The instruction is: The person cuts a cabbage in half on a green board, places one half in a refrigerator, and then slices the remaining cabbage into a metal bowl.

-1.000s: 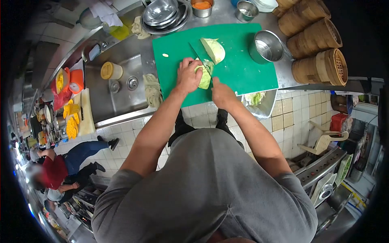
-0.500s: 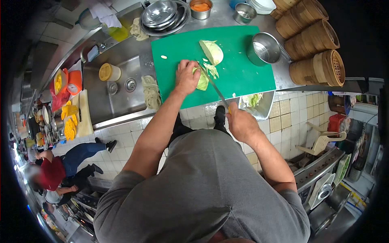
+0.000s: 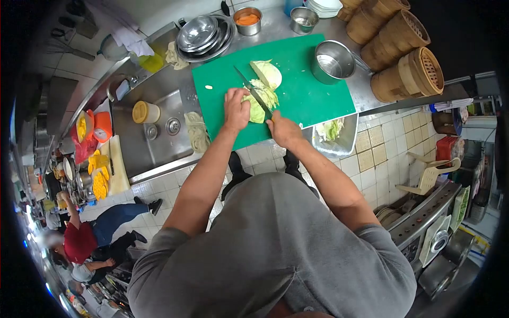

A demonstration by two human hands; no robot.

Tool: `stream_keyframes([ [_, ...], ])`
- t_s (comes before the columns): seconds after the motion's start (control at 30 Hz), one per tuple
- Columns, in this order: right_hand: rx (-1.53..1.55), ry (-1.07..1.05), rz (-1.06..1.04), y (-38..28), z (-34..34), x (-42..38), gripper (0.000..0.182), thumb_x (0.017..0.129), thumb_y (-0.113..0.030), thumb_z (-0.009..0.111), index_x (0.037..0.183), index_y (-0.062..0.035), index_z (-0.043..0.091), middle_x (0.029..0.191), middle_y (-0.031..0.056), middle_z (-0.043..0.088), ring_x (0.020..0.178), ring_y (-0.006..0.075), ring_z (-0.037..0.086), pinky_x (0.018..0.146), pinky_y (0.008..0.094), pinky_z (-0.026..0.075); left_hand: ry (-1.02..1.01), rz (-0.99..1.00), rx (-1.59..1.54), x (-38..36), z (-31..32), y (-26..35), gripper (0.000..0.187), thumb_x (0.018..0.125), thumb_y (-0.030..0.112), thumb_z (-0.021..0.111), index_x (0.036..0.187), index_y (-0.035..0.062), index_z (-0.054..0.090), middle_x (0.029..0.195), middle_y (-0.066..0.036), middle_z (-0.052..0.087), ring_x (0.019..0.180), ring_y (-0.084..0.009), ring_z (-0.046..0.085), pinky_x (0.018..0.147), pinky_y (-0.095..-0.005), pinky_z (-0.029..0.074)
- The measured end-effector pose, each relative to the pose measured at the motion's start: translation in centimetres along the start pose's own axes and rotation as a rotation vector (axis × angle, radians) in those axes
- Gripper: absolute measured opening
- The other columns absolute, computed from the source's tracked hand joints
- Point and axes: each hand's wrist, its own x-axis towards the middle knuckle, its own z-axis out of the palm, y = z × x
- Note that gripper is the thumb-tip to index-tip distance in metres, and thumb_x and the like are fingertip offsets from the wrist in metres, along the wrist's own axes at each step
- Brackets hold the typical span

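On the green cutting board [image 3: 302, 95], my left hand [image 3: 237, 109] is closed on a piece of cabbage [image 3: 256, 112], its fingers at the left side of the piece. My right hand [image 3: 284, 130] is wrapped round the handle of a long knife [image 3: 257, 97]. The blade lies across the cabbage, its tip pointing up and left past my left fingers. Cut cabbage shreds [image 3: 269, 95] lie along the blade. Just above them rests a larger cabbage chunk [image 3: 266, 73].
A steel pot [image 3: 333, 62] stands on the board's right. Bamboo steamers [image 3: 408, 77] are stacked beyond it. Metal bowls [image 3: 197, 34] sit at the upper left, beside the sink [image 3: 164, 143]. A bin of scraps [image 3: 347, 139] is below the board. People [image 3: 79, 241] are at lower left.
My right hand and the knife have moved up and left, so the blade now crosses the cabbage. More shreds lie beside the piece. The whole view has shifted slightly.
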Motion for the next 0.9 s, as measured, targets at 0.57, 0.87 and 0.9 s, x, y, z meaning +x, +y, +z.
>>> stream_keyframes([
  [0.57,-0.199,-0.113,0.012,-4.4,-7.2,-10.5,0.023,0.099,-0.011,0.053,0.117,0.0031,0.049,0.089,0.0324,0.073,0.087,0.0531,0.072,0.08,0.0628,0.055,0.058,-0.042,-0.057,-0.4,-0.1,0.7,0.022,0.092,0.016,0.066,0.111,0.0053,0.067,0.12,-0.017,0.058,0.116,-0.0384,0.055,0.106,-0.0477,0.043],
  [0.87,-0.134,-0.153,0.042,-2.4,-0.6,-0.5,0.024,0.102,-0.008,0.044,0.124,-0.0005,0.05,0.116,0.0329,0.072,0.11,0.0504,0.07,0.094,0.0595,0.054,0.06,-0.024,-0.042,-0.8,0.4,0.0,0.022,0.091,0.016,0.068,0.111,0.0064,0.068,0.119,-0.016,0.059,0.117,-0.0383,0.055,0.106,-0.048,0.044],
  [0.9,-0.138,-0.115,0.035,-2.1,0.3,0.4,0.024,0.102,-0.009,0.044,0.124,-0.0005,0.05,0.115,0.0325,0.072,0.109,0.0505,0.07,0.093,0.0597,0.054,0.058,-0.013,-0.029,-0.4,0.1,0.0,0.021,0.091,0.015,0.068,0.11,0.0061,0.068,0.119,-0.017,0.059,0.118,-0.0384,0.055,0.107,-0.0475,0.043],
])
